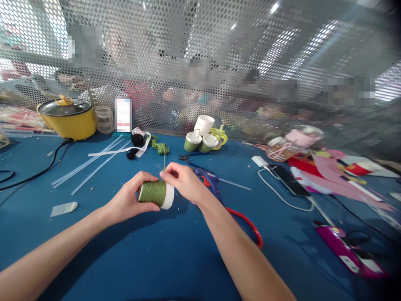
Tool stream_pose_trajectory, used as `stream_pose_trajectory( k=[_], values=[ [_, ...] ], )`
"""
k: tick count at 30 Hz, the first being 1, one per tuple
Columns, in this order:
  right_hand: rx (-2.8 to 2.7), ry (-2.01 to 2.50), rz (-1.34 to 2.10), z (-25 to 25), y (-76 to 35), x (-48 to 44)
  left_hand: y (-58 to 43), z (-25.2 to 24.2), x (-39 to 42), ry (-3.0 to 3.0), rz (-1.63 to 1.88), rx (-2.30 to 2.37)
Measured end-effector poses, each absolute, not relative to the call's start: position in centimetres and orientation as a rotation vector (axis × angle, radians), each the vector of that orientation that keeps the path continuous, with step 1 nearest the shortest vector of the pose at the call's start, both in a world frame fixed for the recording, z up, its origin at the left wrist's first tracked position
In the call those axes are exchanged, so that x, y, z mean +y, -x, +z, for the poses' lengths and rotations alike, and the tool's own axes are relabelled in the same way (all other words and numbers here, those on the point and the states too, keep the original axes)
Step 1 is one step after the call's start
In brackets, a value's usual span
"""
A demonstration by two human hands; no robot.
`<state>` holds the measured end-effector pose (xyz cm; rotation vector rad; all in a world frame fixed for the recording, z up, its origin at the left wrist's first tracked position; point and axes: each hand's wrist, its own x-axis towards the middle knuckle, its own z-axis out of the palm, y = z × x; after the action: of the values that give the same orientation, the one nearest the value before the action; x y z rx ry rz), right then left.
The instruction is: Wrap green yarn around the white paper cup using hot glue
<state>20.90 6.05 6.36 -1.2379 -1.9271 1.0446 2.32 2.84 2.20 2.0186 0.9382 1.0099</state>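
Lying on its side in my left hand (131,196) is a white paper cup (169,197), mostly wrapped in green yarn (153,193). My left fingers and thumb grip it around its left end. At the cup's upper right edge, my right hand (178,177) pinches the green strand between thumb and forefinger. That strand runs back to a loose bundle of green yarn (161,148) on the table. Behind my right wrist lies a blue glue gun (213,184), partly hidden by my arm. Farther back stand two green-wrapped cups (191,144) with a plain white cup (204,124) on top.
A yellow electric pot (70,121) and a glass jar (104,119) stand at the back left. Clear glue sticks (90,163) lie left of the yarn. Pliers (186,157), a phone (288,179), coloured sheets (332,175) and a purple power strip (347,251) lie rightward. A perforated metal screen (175,50) closes the back.
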Motion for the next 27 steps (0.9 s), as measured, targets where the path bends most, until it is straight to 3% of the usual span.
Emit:
stream_pose_trajectory(
  k=[16, 21, 27],
  values=[
    [-1.576, 1.161, 1.401, 5.6, -20.2, 6.7, -2.7, 3.0, 1.7, -2.312, 0.575, 0.732],
    [-1.865, 1.533, 0.991, 5.8, -20.8, 7.3, -2.8, 2.8, 2.0, -2.299, 0.618, 0.830],
    [-1.800, 1.869, 0.435, 8.1, -26.3, 8.4, -2.3, 2.7, 2.5, -2.246, 0.768, 1.007]
  ],
)
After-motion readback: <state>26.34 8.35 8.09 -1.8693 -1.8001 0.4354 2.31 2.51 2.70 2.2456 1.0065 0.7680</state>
